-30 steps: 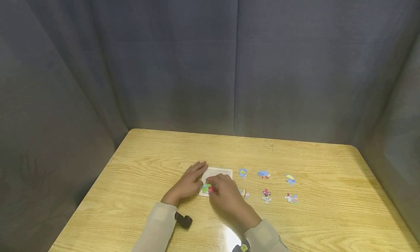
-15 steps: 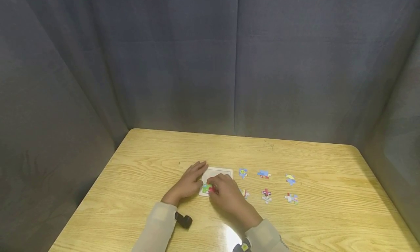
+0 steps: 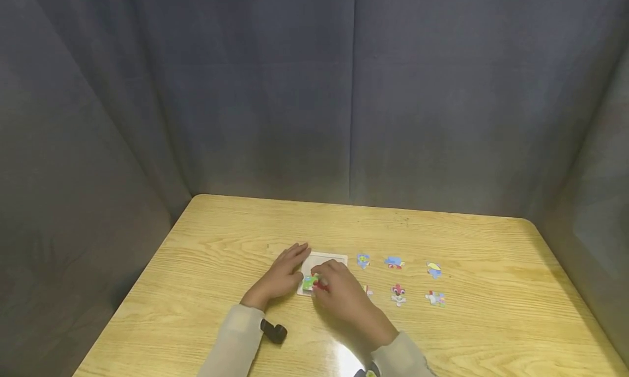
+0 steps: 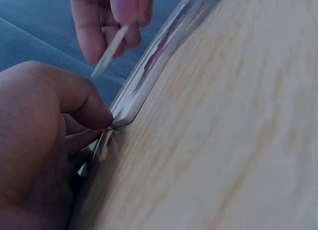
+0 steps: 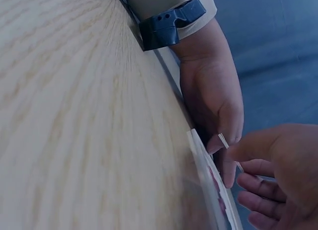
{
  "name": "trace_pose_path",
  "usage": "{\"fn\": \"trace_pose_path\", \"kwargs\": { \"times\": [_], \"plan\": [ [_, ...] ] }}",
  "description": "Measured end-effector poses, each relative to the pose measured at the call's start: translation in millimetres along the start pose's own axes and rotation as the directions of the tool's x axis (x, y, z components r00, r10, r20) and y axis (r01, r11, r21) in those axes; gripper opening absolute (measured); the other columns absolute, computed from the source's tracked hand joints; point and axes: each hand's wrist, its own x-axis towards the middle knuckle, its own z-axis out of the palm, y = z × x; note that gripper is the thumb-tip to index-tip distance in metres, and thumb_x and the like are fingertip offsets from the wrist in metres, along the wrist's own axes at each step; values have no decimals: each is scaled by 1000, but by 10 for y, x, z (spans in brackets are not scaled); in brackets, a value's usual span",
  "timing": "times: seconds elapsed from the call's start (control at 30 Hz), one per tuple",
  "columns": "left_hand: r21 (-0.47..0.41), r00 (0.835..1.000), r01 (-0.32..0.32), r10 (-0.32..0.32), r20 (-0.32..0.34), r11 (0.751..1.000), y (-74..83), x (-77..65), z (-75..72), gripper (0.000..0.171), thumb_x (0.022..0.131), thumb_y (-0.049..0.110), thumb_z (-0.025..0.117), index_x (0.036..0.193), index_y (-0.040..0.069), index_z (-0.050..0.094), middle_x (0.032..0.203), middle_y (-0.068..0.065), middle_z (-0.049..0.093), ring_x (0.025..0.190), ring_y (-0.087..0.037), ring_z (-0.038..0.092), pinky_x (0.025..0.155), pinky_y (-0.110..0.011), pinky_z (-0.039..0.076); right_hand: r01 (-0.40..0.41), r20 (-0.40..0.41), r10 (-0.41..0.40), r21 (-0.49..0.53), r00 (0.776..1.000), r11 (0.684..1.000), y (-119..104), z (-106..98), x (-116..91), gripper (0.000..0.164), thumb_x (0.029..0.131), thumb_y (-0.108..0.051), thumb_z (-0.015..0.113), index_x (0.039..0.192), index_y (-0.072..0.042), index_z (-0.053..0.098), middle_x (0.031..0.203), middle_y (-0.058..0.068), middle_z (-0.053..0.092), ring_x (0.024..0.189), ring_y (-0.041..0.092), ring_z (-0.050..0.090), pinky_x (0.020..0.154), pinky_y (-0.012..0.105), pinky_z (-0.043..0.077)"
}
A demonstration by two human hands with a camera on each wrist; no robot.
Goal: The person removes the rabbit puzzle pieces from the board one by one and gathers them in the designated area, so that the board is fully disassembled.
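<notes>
A pale square puzzle board (image 3: 328, 255) lies flat on the table. My left hand (image 3: 280, 279) rests along its left side with the fingers stretched out, and in the left wrist view the thumb (image 4: 87, 103) touches the board's near corner. A green jigsaw piece (image 3: 308, 282) is pinched between thumb and fingers of my right hand (image 3: 344, 292). Seen edge-on in the left wrist view, that piece (image 4: 107, 56) is tilted and held above the board. Red artwork (image 4: 161, 48) shows on the board, partly hidden by the right hand in the head view.
Several loose jigsaw pieces lie right of the board in two rows, among them a blue one (image 3: 395, 262), a yellow-and-blue one (image 3: 434, 269) and a red face piece (image 3: 398, 295). My right hand partly covers one nearby piece (image 3: 367, 291). Dark curtains (image 3: 265, 93) surround the table.
The green piece has gone from lying nearly level at the board's lower left to tilted in my right hand's fingers. My left hand keeps its place at the board.
</notes>
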Motion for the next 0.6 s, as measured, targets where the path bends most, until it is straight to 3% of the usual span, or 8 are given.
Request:
{"fn": "trace_pose_path", "kwargs": {
  "times": [0.3, 0.6],
  "plan": [
    [-15, 1000, 8, -8, 9, 1000, -12, 0, 11, 65, 90, 15, 49, 153, 16, 33, 161, 3, 19, 149, -25, 4, 112, -66, 9, -22, 74, 8, 195, 997, 981, -18, -160, -209, 38, 93, -20, 64, 128, -5, 58, 119, 6, 57, 101, 22, 58, 84, 30, 54],
    [-12, 1000, 2, -2, 11, 1000, 22, -8, -8, 63, 91, 14, 49, 153, 14, 33, 161, -1, 19, 149, -27, 5, 114, -62, 8, -111, 174, 70, 238, 982, 965, 31, -251, -659, 37, 95, -34, 62, 125, -13, 59, 125, -6, 56, 117, 18, 54, 99, 43, 48]
  ]
}}
